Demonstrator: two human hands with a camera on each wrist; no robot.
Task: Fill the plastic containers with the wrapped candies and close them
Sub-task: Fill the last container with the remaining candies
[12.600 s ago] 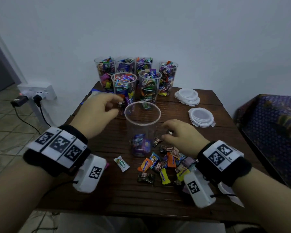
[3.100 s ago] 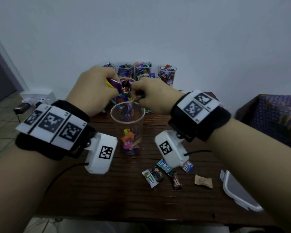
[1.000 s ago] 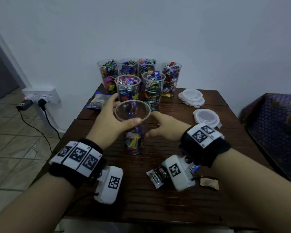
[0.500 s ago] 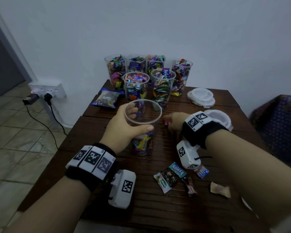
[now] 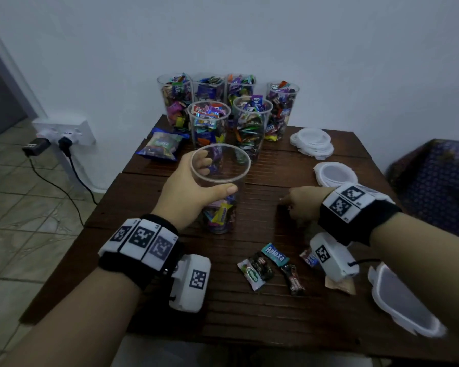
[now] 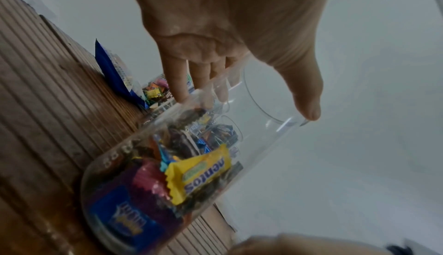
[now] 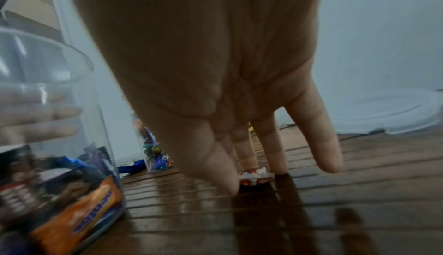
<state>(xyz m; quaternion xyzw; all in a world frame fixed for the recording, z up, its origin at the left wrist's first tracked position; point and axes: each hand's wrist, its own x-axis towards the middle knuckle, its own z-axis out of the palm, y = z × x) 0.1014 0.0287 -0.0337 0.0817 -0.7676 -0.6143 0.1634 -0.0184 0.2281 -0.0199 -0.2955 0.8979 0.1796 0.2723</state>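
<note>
Head view: your left hand [image 5: 186, 192] grips the part-filled clear cup [image 5: 219, 189]; right of it, your right hand's [image 5: 304, 205] straight fingers [image 7: 275, 151] touch a red-wrapped candy [image 7: 255, 178] on the bench [image 5: 249, 313].

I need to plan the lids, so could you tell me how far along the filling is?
Six cups at the back are full but unlidded. The left hand holds a partly filled cup; the right hand reaches for a candy. Loose candies and lids remain.
</note>
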